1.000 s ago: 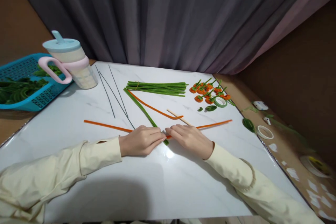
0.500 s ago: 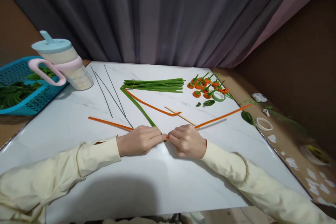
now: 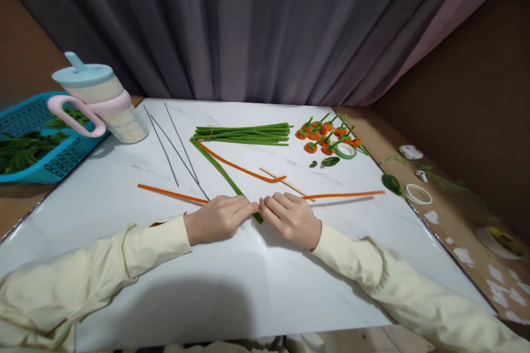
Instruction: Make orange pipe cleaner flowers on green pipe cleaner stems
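Observation:
My left hand (image 3: 221, 217) and my right hand (image 3: 292, 218) meet fingertip to fingertip low over the white table. Both are closed on an orange pipe cleaner (image 3: 348, 194), whose ends stick out to the left and right; its middle is hidden by the fingers. Green pipe cleaners (image 3: 219, 168) lie slanting on the table and run under my left fingers, with their near tips showing between the hands. A second orange pipe cleaner (image 3: 236, 163) rests just beyond. Behind my right hand, a thin wooden stick (image 3: 269, 172) lies partly covered.
A bundle of green pipe cleaners (image 3: 244, 134) lies at the back, with orange flowers (image 3: 314, 135) and green tape (image 3: 345, 150) to its right. Thin wires (image 3: 163, 146), a lidded cup (image 3: 99, 99) and a blue basket (image 3: 53, 162) are left. White tape (image 3: 418, 194) sits right.
The right end of the held orange pipe cleaner has swung down toward level. My right hand has shifted slightly left and turned; my left hand has barely moved.

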`<state>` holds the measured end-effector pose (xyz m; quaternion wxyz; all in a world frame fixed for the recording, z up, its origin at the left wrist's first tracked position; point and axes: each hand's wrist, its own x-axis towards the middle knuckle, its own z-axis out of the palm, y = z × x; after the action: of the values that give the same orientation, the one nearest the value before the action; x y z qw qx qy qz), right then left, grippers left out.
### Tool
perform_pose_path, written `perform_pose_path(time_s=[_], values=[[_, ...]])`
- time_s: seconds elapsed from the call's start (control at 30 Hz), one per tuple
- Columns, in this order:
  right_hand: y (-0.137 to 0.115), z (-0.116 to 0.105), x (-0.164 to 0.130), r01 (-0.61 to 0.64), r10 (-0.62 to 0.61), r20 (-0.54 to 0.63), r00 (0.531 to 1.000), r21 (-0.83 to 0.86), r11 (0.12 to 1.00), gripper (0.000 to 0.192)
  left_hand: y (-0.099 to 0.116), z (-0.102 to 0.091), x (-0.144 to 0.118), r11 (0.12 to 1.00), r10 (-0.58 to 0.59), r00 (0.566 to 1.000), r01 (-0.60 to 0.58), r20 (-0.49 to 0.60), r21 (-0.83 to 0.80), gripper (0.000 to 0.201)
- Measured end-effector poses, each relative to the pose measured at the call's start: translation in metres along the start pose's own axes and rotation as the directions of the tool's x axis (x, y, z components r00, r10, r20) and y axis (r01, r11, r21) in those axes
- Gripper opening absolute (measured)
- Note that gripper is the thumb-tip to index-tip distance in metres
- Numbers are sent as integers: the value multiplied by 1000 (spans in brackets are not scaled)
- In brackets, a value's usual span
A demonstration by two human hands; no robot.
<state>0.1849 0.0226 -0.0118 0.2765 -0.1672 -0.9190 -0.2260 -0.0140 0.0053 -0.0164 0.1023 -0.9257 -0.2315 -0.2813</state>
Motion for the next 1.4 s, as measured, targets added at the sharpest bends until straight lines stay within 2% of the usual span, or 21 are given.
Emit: perform_pose_path(time_s=[0.1, 0.2, 0.4, 0.6, 0.67, 0.8, 0.97, 1.07, 1.13, 1.23, 1.4], values=[[-2, 3, -1, -17, 18, -37, 999, 29, 999, 27, 2, 2, -2, 1000, 24, 1000, -24, 5, -8, 22], [-3, 6, -3, -36, 38, -26, 999, 67, 997, 29, 2, 4, -2, 999, 17, 1000, -16, 10, -27, 22], [-2, 5, -6, -63, 64, -10, 998, 46, 997, 23, 1, 3, -1, 1000, 2, 1000, -2, -2, 31, 25], [4, -2, -4, 10, -11, -52, 999, -11, 1000, 15, 2, 2, 3, 986, -164, 986, 164, 40, 14, 20], [4, -1, -5, 23, -23, -63, 998, -7, 1000, 12, 2, 2, 3, 983, -184, 982, 184, 44, 9, 22], [1, 4, -9, -37, 39, -91, 995, 18, 999, 13, 2, 2, 3, 991, -132, 991, 130, 38, 44, 19], [-4, 6, -9, -104, 111, -53, 992, 127, 986, 28, 4, -1, 4, 985, 58, 997, -67, 58, 161, 15], [-5, 4, -7, -144, 149, -16, 989, 178, 973, 30, 5, -2, 5, 965, 136, 988, -149, 74, 218, 12], [-5, 4, -7, -169, 173, -6, 985, 184, 968, 29, 4, -2, 5, 959, 138, 988, -152, 72, 239, 10], [-2, 4, -8, -201, 212, -41, 976, 180, 963, 23, 3, -1, 5, 964, 80, 995, -91, 53, 248, 11], [1, 3, -11, -166, 181, -80, 980, 165, 972, 19, 0, 0, 1, 978, 12, 999, -19, 35, 208, 21]])
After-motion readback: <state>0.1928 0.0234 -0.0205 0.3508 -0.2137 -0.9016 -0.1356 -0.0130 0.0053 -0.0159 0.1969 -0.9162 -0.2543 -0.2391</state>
